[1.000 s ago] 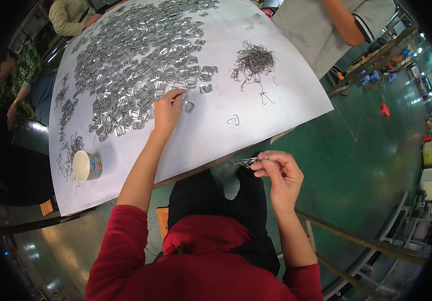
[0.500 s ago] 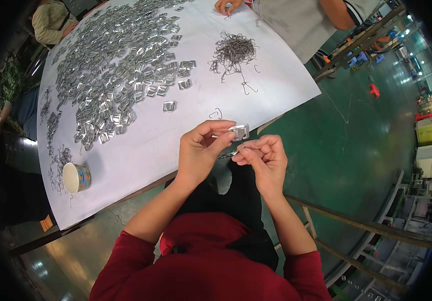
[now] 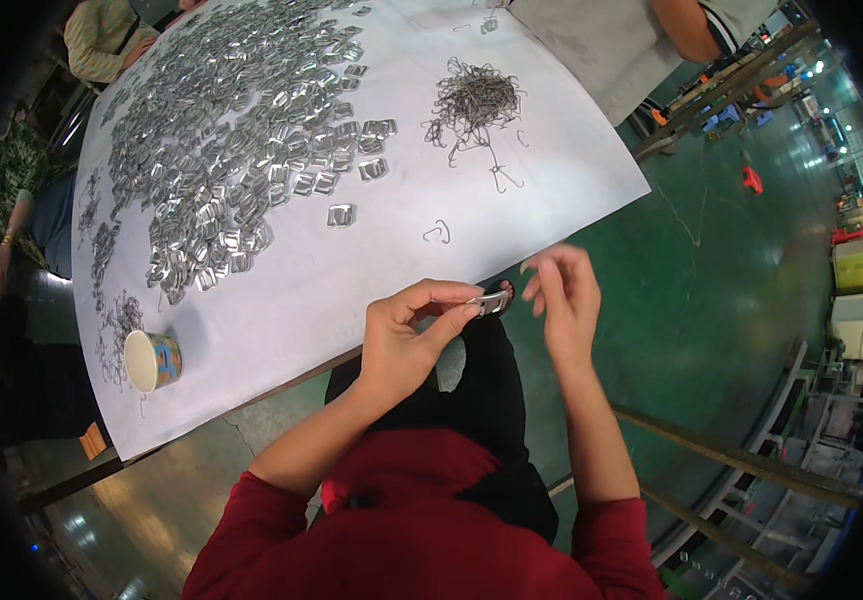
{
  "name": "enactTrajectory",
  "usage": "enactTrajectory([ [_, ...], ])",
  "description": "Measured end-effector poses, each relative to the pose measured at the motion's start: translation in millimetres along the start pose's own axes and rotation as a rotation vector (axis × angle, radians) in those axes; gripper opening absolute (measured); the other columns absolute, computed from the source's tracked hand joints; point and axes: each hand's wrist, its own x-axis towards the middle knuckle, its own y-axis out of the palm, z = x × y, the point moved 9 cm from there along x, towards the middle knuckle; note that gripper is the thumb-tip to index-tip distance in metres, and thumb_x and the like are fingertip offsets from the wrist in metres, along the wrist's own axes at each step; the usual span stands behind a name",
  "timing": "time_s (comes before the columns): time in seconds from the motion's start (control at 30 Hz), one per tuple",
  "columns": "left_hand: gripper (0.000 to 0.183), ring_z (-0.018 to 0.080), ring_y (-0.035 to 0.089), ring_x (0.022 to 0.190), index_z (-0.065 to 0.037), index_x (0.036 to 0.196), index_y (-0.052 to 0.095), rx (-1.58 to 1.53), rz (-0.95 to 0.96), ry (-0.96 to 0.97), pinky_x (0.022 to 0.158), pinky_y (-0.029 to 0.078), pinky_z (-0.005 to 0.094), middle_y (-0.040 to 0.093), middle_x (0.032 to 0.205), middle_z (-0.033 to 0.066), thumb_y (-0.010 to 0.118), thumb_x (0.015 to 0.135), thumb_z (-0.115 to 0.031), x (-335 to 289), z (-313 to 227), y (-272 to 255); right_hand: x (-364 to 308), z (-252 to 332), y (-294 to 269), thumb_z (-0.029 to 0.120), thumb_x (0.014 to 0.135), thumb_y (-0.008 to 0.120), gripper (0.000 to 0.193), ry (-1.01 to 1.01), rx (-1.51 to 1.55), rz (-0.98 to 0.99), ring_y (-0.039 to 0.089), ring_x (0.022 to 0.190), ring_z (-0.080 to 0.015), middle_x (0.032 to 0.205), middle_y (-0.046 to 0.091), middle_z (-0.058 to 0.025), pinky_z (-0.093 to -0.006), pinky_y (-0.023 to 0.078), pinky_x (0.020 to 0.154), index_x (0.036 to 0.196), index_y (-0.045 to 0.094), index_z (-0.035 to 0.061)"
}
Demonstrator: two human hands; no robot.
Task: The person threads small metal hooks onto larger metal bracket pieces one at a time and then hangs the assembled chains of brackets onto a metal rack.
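My left hand (image 3: 409, 335) pinches a shiny metal buckle (image 3: 492, 303) between thumb and fingertips, just off the table's near edge and above my lap. To its right, my right hand (image 3: 566, 295) is raised with the fingers partly bent and apart. It is slightly blurred, and I see nothing in it. On the white tabletop (image 3: 291, 270) ahead lie a bent wire hook (image 3: 436, 232) and a single loose buckle (image 3: 341, 215). Farther off is a tangled heap of wire hooks (image 3: 476, 97).
A wide spread of metal buckles (image 3: 241, 140) covers the table's left and far parts. A paper cup (image 3: 153, 361) lies near the left edge, beside more wire hooks (image 3: 116, 335). Other people sit at the far side. A rail (image 3: 741, 455) runs at my right.
My right hand has drawn away to the right and up from the left hand. The buckle in my left hand has dropped lower and tilted. A co-worker's hand at the far edge has left view.
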Motion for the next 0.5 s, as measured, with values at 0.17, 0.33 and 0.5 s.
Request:
enactTrajectory([
  [0.17,0.013,0.0079,0.057,0.078,0.001,0.095,0.063,-0.034,0.015,0.019,0.069,0.045,0.0211,0.064,0.087,0.0051,0.063,0.082,0.000,-1,5,5,101,-39,14,0.021,0.078,0.064,0.016,-0.188,-0.605,0.046,0.061,0.078,-0.0239,0.082,0.063,-0.0096,-0.0370,0.047,0.068,0.085,0.064,0.0062],
  [0.33,0.012,0.0094,0.059,0.080,0.001,0.093,0.064,0.051,-0.009,0.009,0.072,0.047,0.0225,0.065,0.087,0.0066,0.063,0.082,0.002,-1,7,3,155,-73,52,0.030,0.079,0.064,0.029,0.138,-1.173,0.099,0.061,0.094,-0.0299,0.097,0.063,-0.0124,-0.0405,0.049,0.077,0.095,0.064,0.0061],
  [0.5,0.013,0.0070,0.058,0.077,0.001,0.095,0.065,-0.048,-0.018,0.005,0.071,0.046,0.0204,0.065,0.086,0.0037,0.064,0.082,-0.001,-5,9,1,164,-93,68,0.024,0.082,0.063,0.024,0.316,-0.617,0.389,0.059,0.081,-0.0201,0.092,0.061,-0.0098,-0.0315,0.048,0.068,0.094,0.061,0.0024],
])
